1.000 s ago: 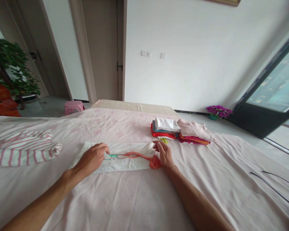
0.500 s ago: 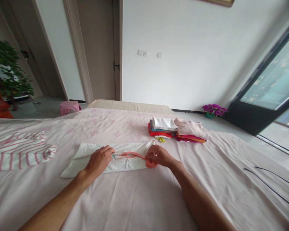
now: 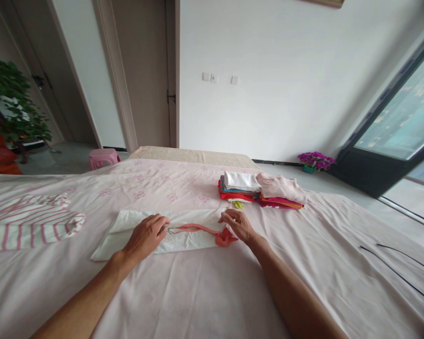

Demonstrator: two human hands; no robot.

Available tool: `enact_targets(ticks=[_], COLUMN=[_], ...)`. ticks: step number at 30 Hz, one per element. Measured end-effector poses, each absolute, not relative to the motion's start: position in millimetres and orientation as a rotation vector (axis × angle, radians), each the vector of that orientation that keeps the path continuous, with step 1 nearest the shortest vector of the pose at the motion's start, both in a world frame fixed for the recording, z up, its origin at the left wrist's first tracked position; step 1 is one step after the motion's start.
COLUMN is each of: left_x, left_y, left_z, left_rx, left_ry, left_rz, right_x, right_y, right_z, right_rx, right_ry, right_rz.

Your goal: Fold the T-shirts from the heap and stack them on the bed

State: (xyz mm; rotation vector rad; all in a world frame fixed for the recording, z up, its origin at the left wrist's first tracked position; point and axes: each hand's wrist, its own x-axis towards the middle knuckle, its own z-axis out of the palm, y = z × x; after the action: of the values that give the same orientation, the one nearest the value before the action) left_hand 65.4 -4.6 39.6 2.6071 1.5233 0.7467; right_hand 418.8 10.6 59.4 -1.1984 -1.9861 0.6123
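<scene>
White folded soft-cloth garment (image 3: pixel 194 242) lies flat on pale pink floral-print cloth sheet (image 3: pixel 183 292), long side approx. parallel to sheet's far edge, inward of the stacks; sheet's near edge is out of view. L hand (image 3: pixel 150 233): fingers bent, resting on garment's mid-L area; can't tell if cloth is pinched. R hand (image 3: pixel 240 226): fingers loosely curled at garment's R end, just above coral-red crumpled fabric bunch (image 3: pixel 225 237); contact or grip can't be confirmed. Thin coral-red fabric strip (image 3: pixel 194 227) runs btwn the hands. Caution: (a) strip may snag on R fingers if R hand lifts, dragging garment's R end out of line; (b) excess L-hand pressure w/ a pull from R may pucker the cloth; (c) garment's L-end layers sit offset, so upper layer may slip if pushed; (d) a wide R-hand swing toward sheet's far R edge may topple multicoloured folded-cloth stack w/ white top piece (image 3: pixel 238 181). Diff. vs. 0.5 s earlier: R hand is now raised slightly & shifted R, fingers looser, no longer closed over the bunch; bunch is more exposed, spread R to a point. L hand pos. is approx. unchanged.
</scene>
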Motion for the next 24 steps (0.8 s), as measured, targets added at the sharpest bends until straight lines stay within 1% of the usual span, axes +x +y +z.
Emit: enact_targets(ticks=[4, 12, 16, 20, 22, 24], left_x=[62, 60, 55, 37, 24, 12], left_y=[-2, 1, 1, 2, 2, 1], left_z=[35, 30, 30, 36, 41, 45], left_rx=[2.574, 2.485, 2.399, 2.350, 2.355, 2.393], left_ry=[1.523, 1.406, 1.409, 1.597, 1.707, 1.803], left_rz=[0.748, 0.770, 0.815, 0.896, 0.861, 0.755], right_x=[427, 436, 437, 430, 422, 412], right_y=[19, 26, 23, 17, 13, 8], right_z=[51, 32, 31, 42, 49, 53], right_rx=[-1.241, -1.405, -1.447, -1.308, -1.192, -1.073], right_ry=[-1.715, -2.025, -2.006, -1.996, -2.036, -2.101], right_rz=[0.606, 0.190, 0.043, -0.025, 0.001, 0.056])
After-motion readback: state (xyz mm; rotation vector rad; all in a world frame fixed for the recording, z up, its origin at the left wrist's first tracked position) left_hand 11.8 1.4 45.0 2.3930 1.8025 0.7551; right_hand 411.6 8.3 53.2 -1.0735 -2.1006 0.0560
